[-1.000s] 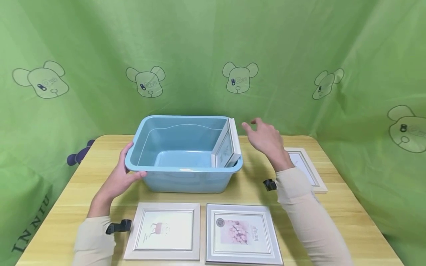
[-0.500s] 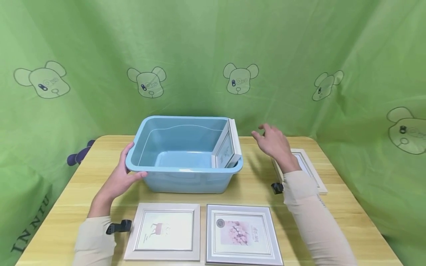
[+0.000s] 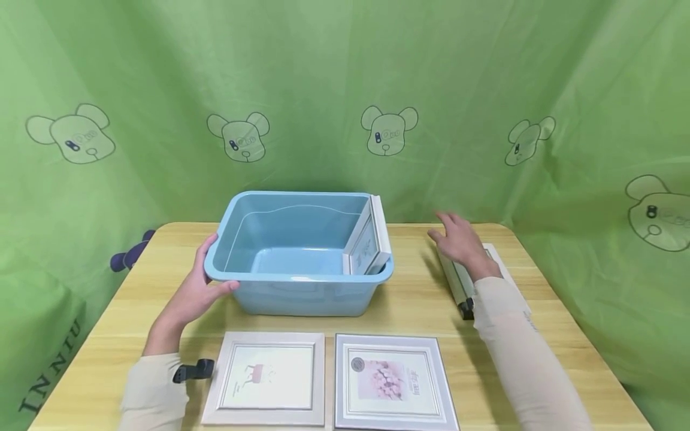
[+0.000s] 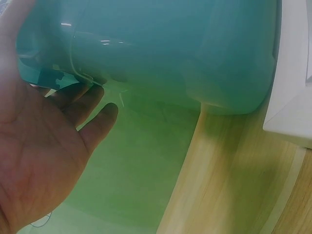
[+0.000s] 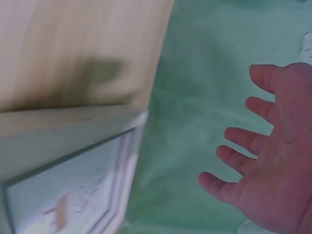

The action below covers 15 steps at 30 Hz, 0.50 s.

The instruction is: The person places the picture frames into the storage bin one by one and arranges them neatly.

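My left hand [image 3: 191,293] holds the left end of a light blue plastic basin [image 3: 302,278], with the thumb over the front rim. In the left wrist view, the fingers of that hand [image 4: 44,151] reach up under the basin's rim [image 4: 161,53]. Inside the basin, a white picture frame [image 3: 363,245] leans against the right wall, its top above the rim. My right hand [image 3: 458,239] hovers, fingers spread and holding nothing, above another white picture frame [image 3: 457,281], partly hidden by the arm. The right wrist view shows this hand [image 5: 273,165] apart from the frame [image 5: 73,195].
Two framed pictures lie flat in front of the basin: one with a pink animal drawing [image 3: 264,377], the other with pink blossoms [image 3: 393,383]. They lie on a wooden table [image 3: 118,311]. Green curtains [image 3: 312,72] stand behind and beside it. A purple object [image 3: 132,254] shows past the left edge.
My right hand has moved to the right, away from the basin and over the frame at the table's right side. The left hand stays on the basin.
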Available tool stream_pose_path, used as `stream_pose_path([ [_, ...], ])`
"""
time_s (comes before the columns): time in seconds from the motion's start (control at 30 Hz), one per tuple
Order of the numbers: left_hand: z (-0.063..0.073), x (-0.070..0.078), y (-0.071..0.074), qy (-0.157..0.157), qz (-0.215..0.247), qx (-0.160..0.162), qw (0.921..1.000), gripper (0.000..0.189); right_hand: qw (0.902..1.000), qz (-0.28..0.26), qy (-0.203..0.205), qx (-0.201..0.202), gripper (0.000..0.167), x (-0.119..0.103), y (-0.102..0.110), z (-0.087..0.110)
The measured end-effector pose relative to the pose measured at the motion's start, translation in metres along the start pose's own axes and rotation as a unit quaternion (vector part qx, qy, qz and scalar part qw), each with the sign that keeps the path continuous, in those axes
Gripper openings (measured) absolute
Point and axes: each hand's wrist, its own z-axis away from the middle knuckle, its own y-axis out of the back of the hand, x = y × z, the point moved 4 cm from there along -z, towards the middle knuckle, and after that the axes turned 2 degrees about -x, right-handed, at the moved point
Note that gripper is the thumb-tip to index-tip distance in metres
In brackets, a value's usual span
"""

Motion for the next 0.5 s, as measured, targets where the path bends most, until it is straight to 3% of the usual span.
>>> stream_pose_path([
  [0.23,0.001,-0.001,0.000,0.004,0.006,0.001,1.0000,0.103,0.9998,-0.001,-0.009,-0.016,0.067,0.023,-0.015,-0.001],
  [0.5,0.000,-0.002,0.000,0.001,0.003,0.004,1.0000,0.103,0.9997,0.010,-0.010,-0.022,0.066,0.034,-0.024,-0.001],
])
